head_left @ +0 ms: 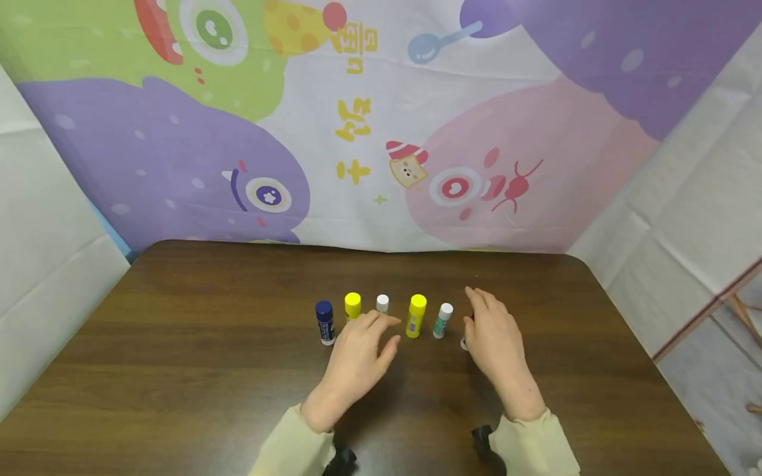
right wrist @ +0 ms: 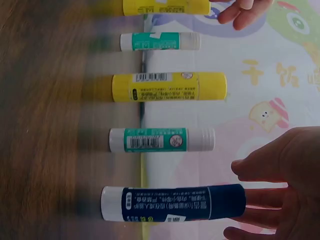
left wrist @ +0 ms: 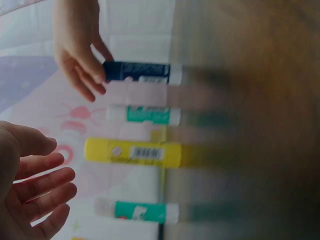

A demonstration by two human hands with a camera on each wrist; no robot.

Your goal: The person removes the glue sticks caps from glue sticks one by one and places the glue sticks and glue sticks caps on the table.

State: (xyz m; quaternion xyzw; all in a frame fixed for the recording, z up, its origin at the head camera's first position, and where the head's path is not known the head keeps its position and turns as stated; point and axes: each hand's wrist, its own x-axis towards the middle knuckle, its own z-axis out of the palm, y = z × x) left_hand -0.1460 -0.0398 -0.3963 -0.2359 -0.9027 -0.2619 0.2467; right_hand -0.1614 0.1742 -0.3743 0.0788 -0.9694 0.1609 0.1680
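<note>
Several glue sticks stand upright in a row on the table. At the left end is a navy glue stick [head_left: 325, 324], then a yellow one [head_left: 353, 304] and a white-capped green one [head_left: 382, 303], both partly covered by my left hand [head_left: 359, 350]. Its fingers are spread and relaxed, holding nothing, close to those caps. Further right stand another yellow glue stick [head_left: 416, 317] and a second white-and-green one [head_left: 442, 322]. My right hand [head_left: 496, 337] is at the right-end navy glue stick [right wrist: 172, 203], fingers extended behind its cap, thumb apart from it.
The brown wooden table [head_left: 178, 370] has rounded far corners. Behind it hangs a cartoon-printed cloth [head_left: 369, 218], with white cloth panels on both sides. A frame-like wooden piece [head_left: 744, 311] shows at the far right.
</note>
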